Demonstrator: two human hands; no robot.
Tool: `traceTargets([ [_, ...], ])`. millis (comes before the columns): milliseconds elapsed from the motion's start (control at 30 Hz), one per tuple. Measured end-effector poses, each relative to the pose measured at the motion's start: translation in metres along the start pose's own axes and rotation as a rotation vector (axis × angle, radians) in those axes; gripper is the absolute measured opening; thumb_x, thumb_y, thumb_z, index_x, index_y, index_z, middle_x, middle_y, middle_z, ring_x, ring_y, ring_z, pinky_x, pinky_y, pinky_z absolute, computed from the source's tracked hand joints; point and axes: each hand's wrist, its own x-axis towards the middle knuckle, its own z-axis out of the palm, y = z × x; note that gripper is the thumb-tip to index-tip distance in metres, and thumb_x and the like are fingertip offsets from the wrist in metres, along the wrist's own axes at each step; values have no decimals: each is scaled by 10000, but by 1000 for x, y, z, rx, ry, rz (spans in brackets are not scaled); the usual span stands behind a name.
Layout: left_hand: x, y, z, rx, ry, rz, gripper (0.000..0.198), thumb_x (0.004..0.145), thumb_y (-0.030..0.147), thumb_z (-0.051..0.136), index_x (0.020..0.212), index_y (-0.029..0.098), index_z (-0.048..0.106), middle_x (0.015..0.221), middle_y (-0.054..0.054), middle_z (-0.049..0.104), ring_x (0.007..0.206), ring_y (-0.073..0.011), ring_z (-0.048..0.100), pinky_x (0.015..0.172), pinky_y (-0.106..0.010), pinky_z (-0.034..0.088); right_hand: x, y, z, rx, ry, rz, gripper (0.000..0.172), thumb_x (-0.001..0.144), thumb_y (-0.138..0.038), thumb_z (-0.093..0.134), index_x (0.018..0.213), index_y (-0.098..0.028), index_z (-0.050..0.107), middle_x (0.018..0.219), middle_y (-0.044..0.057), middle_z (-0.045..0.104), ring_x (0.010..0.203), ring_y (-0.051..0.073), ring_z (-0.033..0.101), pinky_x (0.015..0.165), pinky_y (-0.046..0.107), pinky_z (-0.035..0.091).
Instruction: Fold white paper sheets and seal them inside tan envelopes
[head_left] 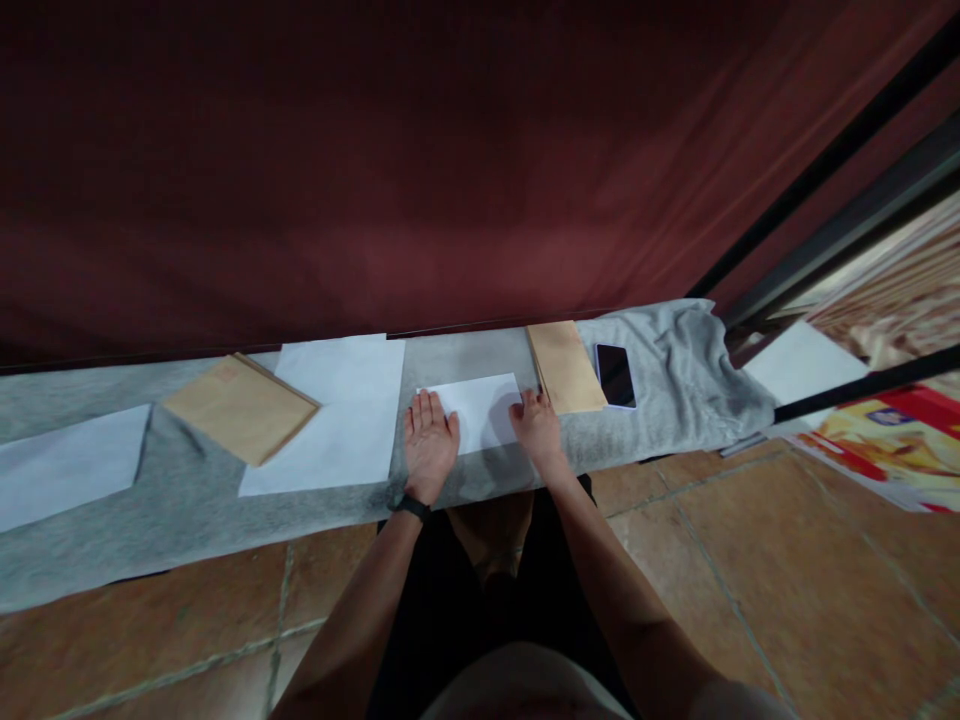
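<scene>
A small folded white paper (pixel 480 408) lies on a grey cloth (pixel 187 510) spread along the floor. My left hand (pixel 429 442) lies flat on the paper's left end, fingers stretched out. My right hand (pixel 535 422) presses the paper's right end with its fingers bent down on it. A black band circles my left wrist.
A brown envelope stack (pixel 566 366) and a dark phone (pixel 616 375) lie right of my right hand. To the left are a large white sheet (pixel 337 425), another brown envelope (pixel 240 408) and a white sheet (pixel 67 465). A dark red curtain (pixel 375 170) hangs behind; terracotta tiles lie in front.
</scene>
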Motion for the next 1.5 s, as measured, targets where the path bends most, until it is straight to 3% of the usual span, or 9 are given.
traceTargets([
  [200,-1,1,-3,-50,-1,-1,629,1019,374,353,1537,22,405,1630,-227,338,1546,-328,281,1259,-544,230,-1,8,-5,78,-95,38,190,979,-255,575,1127,-148,625,1039,135,740,1011,241,690,861,296,480],
  [333,0,-1,-6,-135,28,12,593,1023,383,364,1496,41,471,1602,-228,401,1525,-341,330,1244,-568,259,1,11,-7,239,-123,48,69,940,-227,598,918,-197,657,933,86,747,901,215,697,766,268,471],
  [400,1,-3,-9,-197,60,26,569,1030,388,360,1467,56,509,1577,-225,445,1504,-342,372,1236,-566,288,2,10,-9,397,-110,25,105,921,-218,596,828,-213,643,840,36,726,808,186,674,718,252,458],
  [567,-1,-8,-20,-369,191,38,522,1050,403,343,1464,142,526,1597,-161,444,1486,-308,405,1227,-529,342,6,-2,-24,745,72,-89,201,975,-362,540,898,-213,651,737,-18,672,668,163,606,627,251,443],
  [733,-2,-11,-25,-473,208,35,542,1068,406,309,1534,154,424,1652,-144,349,1540,-258,308,1271,-485,278,7,-16,-61,629,300,-317,296,1056,-407,448,1108,-224,676,1047,60,748,963,216,685,872,331,524],
  [867,-3,-14,-22,-533,240,-68,570,1078,418,229,1555,144,377,1644,-154,358,1539,-218,307,1280,-428,262,-5,-17,-71,366,155,-504,296,1071,-267,425,1208,-233,685,1255,81,714,1188,229,639,1061,404,485],
  [1033,-4,-15,-21,-663,236,-150,567,1078,442,210,1519,159,427,1574,-146,470,1478,-207,415,1246,-404,323,-35,-3,-43,215,-71,-693,271,1058,-207,473,1200,-238,702,1234,72,734,1102,216,677,1030,390,506],
  [1233,-9,-18,-21,-848,122,-218,491,1046,414,321,1372,162,589,1417,-130,630,1314,-230,588,1151,-409,450,-61,17,-22,206,-204,-678,237,1043,-256,528,1190,-275,713,1192,44,751,1063,217,697,994,361,517],
  [1500,-50,-31,-32,-817,-21,-44,391,909,229,416,1171,212,706,1339,-80,689,1274,-220,623,1152,-441,459,-60,20,-31,214,-228,-639,245,1064,-280,485,1184,-242,696,1175,62,750,1082,214,691,1002,369,517],
])
